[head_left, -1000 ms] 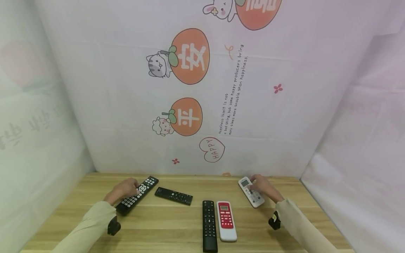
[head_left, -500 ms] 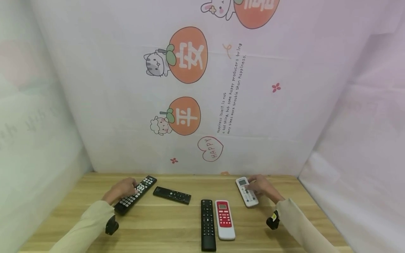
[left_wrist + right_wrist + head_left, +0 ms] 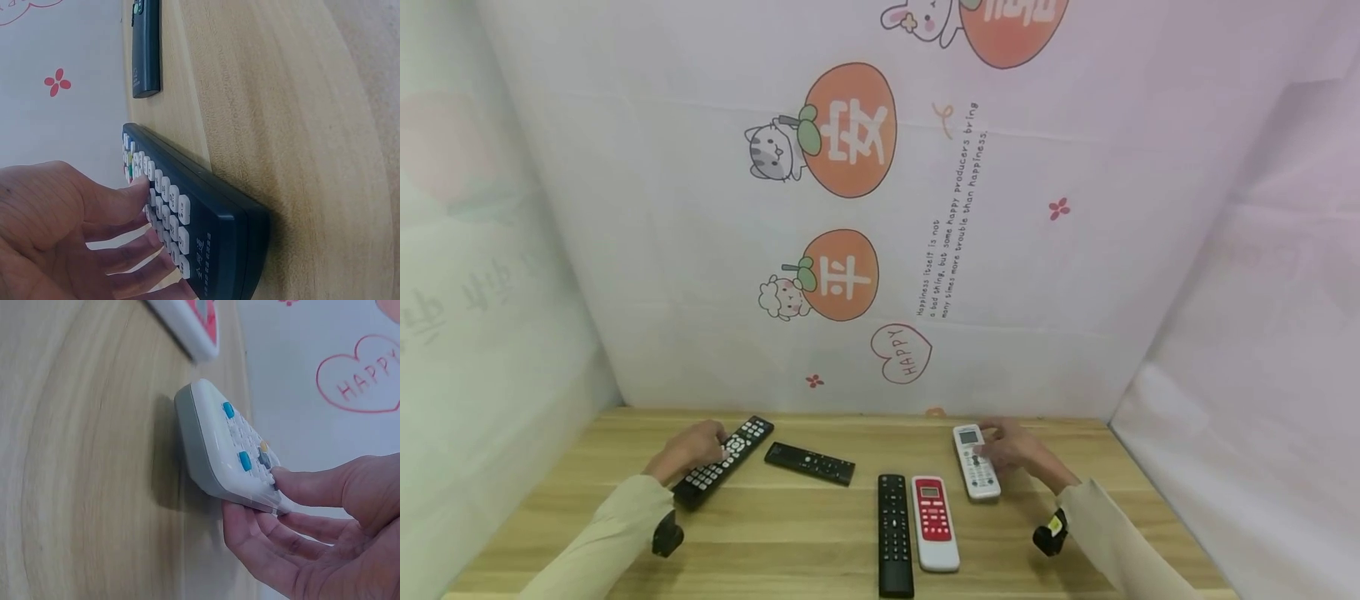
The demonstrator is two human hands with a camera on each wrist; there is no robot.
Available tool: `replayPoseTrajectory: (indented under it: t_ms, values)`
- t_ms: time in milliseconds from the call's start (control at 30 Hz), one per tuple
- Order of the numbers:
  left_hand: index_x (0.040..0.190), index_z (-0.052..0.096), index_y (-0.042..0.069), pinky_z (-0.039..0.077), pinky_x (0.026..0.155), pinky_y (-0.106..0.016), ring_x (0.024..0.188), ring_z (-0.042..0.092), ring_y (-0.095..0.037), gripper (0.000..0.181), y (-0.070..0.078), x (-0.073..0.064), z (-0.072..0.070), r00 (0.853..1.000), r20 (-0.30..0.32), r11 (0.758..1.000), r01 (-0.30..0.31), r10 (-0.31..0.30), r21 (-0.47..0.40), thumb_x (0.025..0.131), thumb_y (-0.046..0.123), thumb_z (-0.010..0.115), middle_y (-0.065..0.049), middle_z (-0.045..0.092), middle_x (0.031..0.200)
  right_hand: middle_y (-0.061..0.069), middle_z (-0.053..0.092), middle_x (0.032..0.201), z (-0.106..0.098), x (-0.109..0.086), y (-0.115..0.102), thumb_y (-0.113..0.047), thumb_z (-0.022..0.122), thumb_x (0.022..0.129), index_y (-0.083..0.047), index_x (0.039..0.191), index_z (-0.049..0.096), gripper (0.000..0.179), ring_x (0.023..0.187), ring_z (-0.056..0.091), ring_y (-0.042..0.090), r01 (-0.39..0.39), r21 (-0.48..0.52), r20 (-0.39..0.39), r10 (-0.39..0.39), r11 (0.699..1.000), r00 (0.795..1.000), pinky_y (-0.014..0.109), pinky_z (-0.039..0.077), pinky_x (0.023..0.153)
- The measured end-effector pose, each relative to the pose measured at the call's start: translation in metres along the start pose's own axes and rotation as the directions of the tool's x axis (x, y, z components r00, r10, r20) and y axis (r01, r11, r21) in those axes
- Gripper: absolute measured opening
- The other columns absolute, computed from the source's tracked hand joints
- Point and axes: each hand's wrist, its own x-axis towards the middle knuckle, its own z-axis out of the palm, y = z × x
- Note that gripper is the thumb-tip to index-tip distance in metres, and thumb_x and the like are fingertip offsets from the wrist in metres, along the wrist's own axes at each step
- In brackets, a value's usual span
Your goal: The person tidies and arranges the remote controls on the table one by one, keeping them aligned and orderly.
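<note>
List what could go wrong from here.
The right hand holds the white plastic remote by one side, so it might slip. Moved inward, it could bump the red-faced white remote. The left hand has its thumb on the long black plastic remote with white buttons and may press one.

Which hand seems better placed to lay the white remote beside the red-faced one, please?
Probably the right hand: it grips the white remote near the red-faced remote; the left hand holds a black remote.
</note>
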Motion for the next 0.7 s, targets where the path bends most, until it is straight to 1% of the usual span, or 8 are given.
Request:
replayPoseTrajectory:
  t_ms: [100, 233, 333, 533, 600, 700]
  values:
    - [0.119, 0.064, -0.01, 0.053, 0.09, -0.055, 0.095, 0.062, -0.03, 0.031, -0.001, 0.001, -0.001, 1.0, -0.005, 1.0, -0.022, 0.022, 0.009, 0.098, 0.011, 0.068, -0.021, 0.068, 0.107, 0.035, 0.06, 0.124, 0.0, -0.003, -0.006, -0.006, 0.073, 0.096, 0.011, 0.146, 0.046, 0.06, 0.09, 0.069, 0.031, 0.005, 0.007, 0.005, -0.005, 1.0, 1.0, 0.046, 0.065, 0.073]
    - [0.118, 0.064, -0.011, 0.053, 0.088, -0.055, 0.094, 0.062, -0.03, 0.032, 0.0, -0.001, -0.002, 0.999, -0.013, 0.999, -0.043, 0.043, 0.019, 0.098, 0.012, 0.068, -0.021, 0.068, 0.106, 0.033, 0.062, 0.121, 0.0, -0.01, -0.011, -0.002, 0.072, 0.094, 0.01, 0.147, 0.045, 0.061, 0.086, 0.07, 0.03, 0.028, 0.026, 0.023, -0.029, 0.999, 0.999, 0.047, 0.065, 0.071]
    - [0.119, 0.063, -0.011, 0.053, 0.088, -0.054, 0.094, 0.062, -0.031, 0.032, 0.0, -0.001, -0.003, 0.999, -0.013, 0.999, -0.039, 0.039, 0.022, 0.098, 0.012, 0.068, -0.022, 0.068, 0.106, 0.032, 0.062, 0.119, 0.001, -0.016, -0.012, 0.0, 0.073, 0.093, 0.01, 0.146, 0.046, 0.06, 0.084, 0.07, 0.031, 0.036, 0.043, 0.036, -0.037, 0.998, 0.999, 0.048, 0.065, 0.07]
    - [0.119, 0.063, -0.01, 0.054, 0.087, -0.053, 0.094, 0.062, -0.03, 0.03, -0.003, 0.0, 0.0, 1.0, -0.009, 1.0, -0.02, 0.02, 0.012, 0.098, 0.011, 0.068, -0.021, 0.068, 0.105, 0.027, 0.062, 0.118, 0.004, -0.028, -0.012, -0.002, 0.076, 0.091, 0.009, 0.146, 0.047, 0.063, 0.08, 0.069, 0.029, 0.001, 0.023, 0.035, -0.002, 1.0, 0.999, 0.047, 0.065, 0.07]
    - [0.119, 0.064, -0.01, 0.054, 0.087, -0.053, 0.094, 0.062, -0.03, 0.03, -0.003, 0.001, 0.001, 1.0, -0.01, 1.0, -0.018, 0.018, 0.013, 0.098, 0.011, 0.067, -0.02, 0.068, 0.105, 0.027, 0.062, 0.116, 0.005, -0.032, -0.012, -0.001, 0.076, 0.091, 0.011, 0.145, 0.047, 0.063, 0.077, 0.069, 0.029, 0.006, 0.031, 0.045, -0.008, 1.0, 0.999, 0.047, 0.065, 0.07]
    - [0.119, 0.064, -0.01, 0.054, 0.088, -0.054, 0.094, 0.062, -0.03, 0.03, -0.002, 0.001, 0.002, 1.0, -0.013, 1.0, -0.026, 0.026, 0.015, 0.099, 0.012, 0.067, -0.02, 0.068, 0.105, 0.025, 0.063, 0.11, 0.004, -0.038, -0.013, 0.002, 0.076, 0.09, 0.012, 0.14, 0.05, 0.057, 0.073, 0.069, 0.029, 0.035, 0.039, 0.083, -0.038, 0.999, 0.996, 0.048, 0.066, 0.068]
